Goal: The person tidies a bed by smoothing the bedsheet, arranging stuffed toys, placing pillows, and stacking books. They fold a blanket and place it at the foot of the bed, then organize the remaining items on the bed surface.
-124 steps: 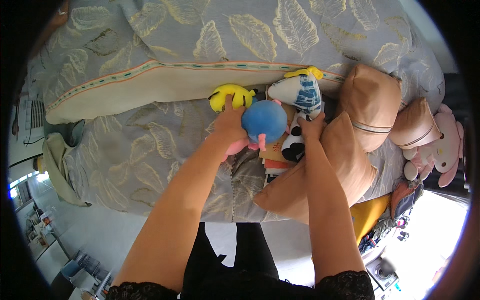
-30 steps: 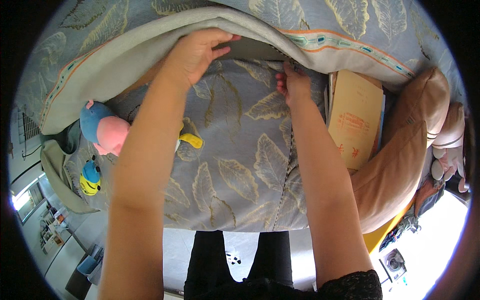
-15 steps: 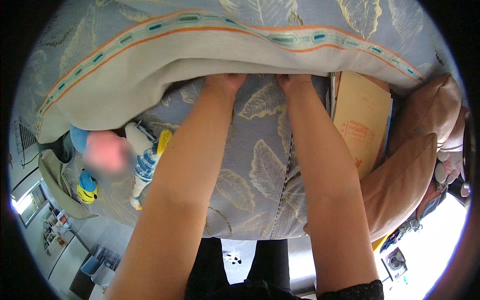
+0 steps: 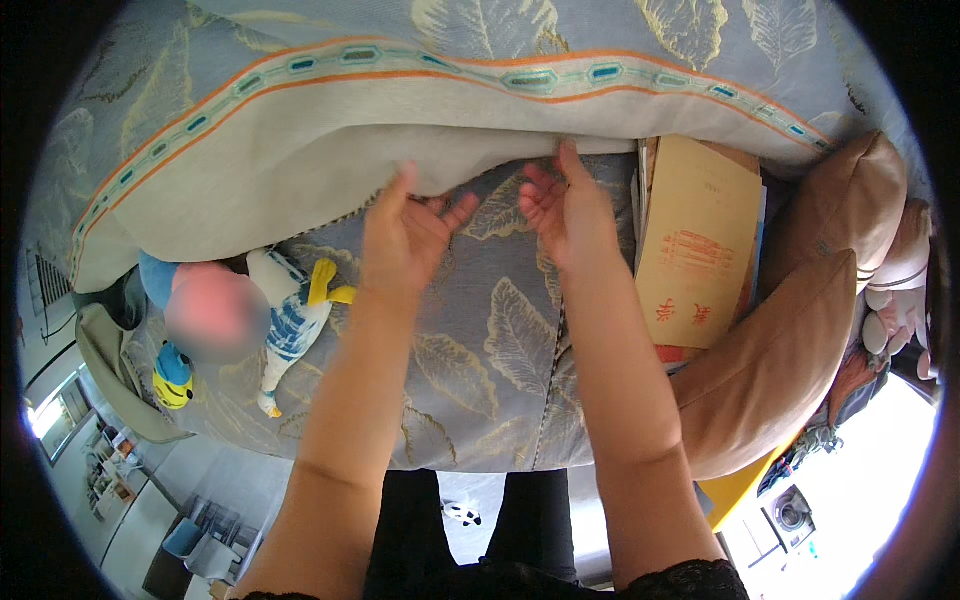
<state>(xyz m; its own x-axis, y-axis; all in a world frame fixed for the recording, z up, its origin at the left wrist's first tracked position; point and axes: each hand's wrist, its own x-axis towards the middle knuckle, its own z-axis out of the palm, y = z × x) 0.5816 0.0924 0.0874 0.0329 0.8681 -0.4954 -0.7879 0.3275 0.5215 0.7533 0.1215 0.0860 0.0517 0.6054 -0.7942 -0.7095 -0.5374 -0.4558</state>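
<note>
A beige cloth with an orange-edged patterned band lies folded across a grey, leaf-patterned padded seat. My left hand is open just in front of the cloth's lower fold, fingers apart and slightly blurred. Facing it, my right hand is open too, its fingers loosely bent and its thumb up against the fold's edge in the picture. Whether the thumb touches the cloth I cannot tell. Neither palm holds anything.
Beside my right hand, a stack topped by a tan paper envelope leans near brown cushions. At left lie a blue-and-white stuffed toy with yellow parts and a small yellow-and-blue toy. A black-and-white thing is on the floor.
Both hands have come out from under the cloth's fold, back toward me, and their fingers now show spread. The view has shifted slightly.
</note>
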